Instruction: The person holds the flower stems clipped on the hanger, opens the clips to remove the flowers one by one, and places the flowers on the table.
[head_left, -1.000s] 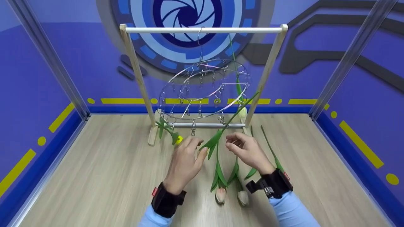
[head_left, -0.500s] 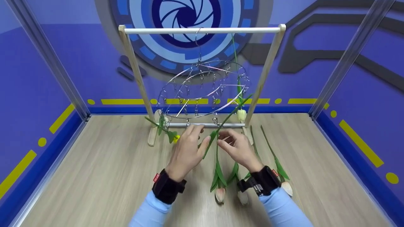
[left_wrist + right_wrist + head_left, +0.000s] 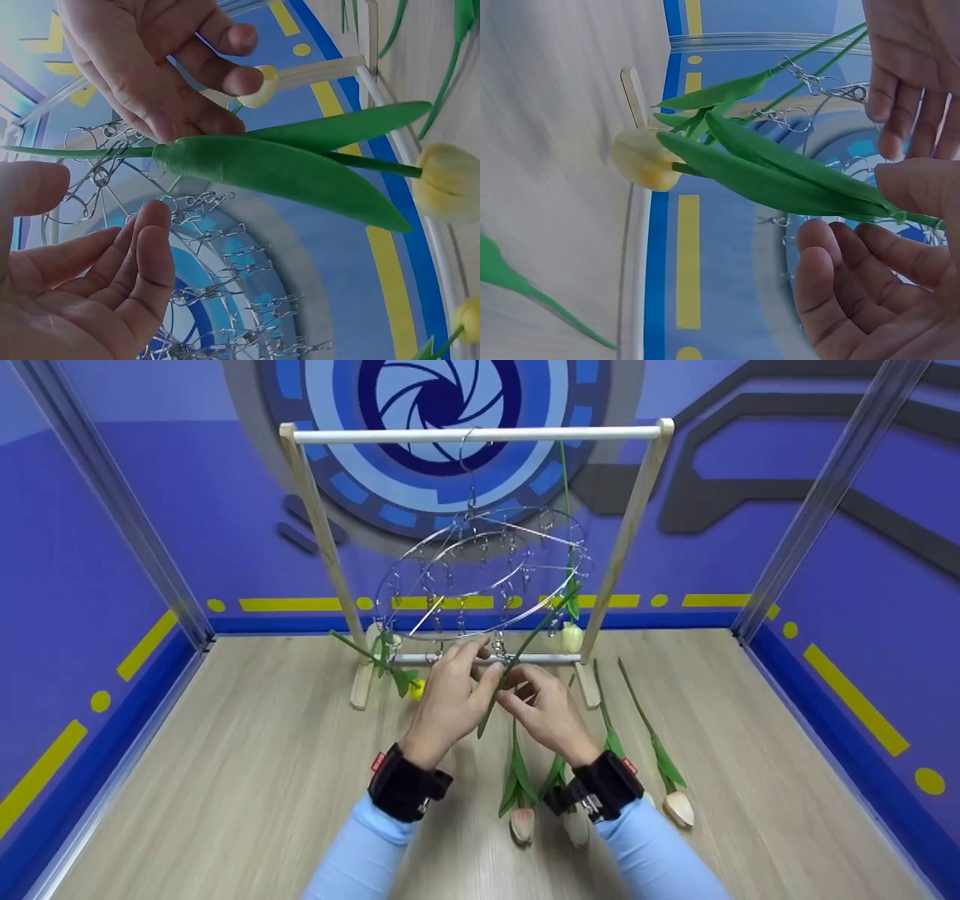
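Observation:
A pale yellow tulip (image 3: 446,180) hangs flower-down, its leaves (image 3: 780,172) between my hands. In the head view its stem (image 3: 544,626) slants up right, passing close by a clip of the round metal hanger (image 3: 450,637); the left hand hides its flower. My left hand (image 3: 454,686) is left of the tulip, thumb and fingers apart in the left wrist view. My right hand (image 3: 547,709) has its thumb and loosely bent fingers on either side of the leaf base, right beside it.
A wooden rack (image 3: 480,434) carries the hanger. A yellow tulip (image 3: 572,637) hangs at right and a bright yellow flower (image 3: 417,688) at left. On the table lie several tulips, including a pink one (image 3: 523,826) and another (image 3: 679,810) at right.
My right hand has moved left, up to the tulip, and my left hand slightly up. The tulip's stem and the near hanger clips have swung left, and the bright yellow flower has shifted slightly left.

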Motion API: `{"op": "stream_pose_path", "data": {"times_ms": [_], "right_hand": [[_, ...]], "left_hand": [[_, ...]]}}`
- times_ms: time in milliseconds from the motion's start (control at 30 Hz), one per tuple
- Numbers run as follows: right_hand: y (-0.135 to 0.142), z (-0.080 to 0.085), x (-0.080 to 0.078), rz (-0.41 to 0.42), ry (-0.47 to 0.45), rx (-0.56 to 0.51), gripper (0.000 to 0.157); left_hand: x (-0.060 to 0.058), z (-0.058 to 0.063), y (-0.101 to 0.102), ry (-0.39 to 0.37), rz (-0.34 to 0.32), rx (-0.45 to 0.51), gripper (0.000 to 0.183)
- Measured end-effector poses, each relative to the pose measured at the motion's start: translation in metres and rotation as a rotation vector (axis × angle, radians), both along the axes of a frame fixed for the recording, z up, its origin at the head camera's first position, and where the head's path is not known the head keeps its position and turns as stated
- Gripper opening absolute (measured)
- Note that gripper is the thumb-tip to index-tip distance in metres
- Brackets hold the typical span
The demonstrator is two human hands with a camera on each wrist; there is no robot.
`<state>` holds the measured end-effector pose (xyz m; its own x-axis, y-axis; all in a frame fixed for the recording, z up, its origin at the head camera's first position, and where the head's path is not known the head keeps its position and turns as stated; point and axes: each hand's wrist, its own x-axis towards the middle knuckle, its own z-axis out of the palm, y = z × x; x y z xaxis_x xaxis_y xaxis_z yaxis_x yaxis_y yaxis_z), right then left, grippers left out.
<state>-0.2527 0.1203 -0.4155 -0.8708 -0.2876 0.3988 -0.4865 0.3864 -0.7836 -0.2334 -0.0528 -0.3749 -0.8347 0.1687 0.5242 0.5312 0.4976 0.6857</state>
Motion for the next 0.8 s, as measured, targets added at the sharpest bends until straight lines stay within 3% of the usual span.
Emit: {"op": "stream_pose_path", "data": {"times_ms": [167,800], "right_hand": [[-0.006,-0.001,-0.001,0.005,0.008,0.006,0.018],[-0.011,-0.004,-0.005,0.005,0.097,0.047,0.017]], "left_hand": [[-0.005,0.001,0.0,-0.026,-0.032,0.079,0.037],[-0.007,0.004,-0.004,-0.04,-0.048,0.139,0.018]]}}
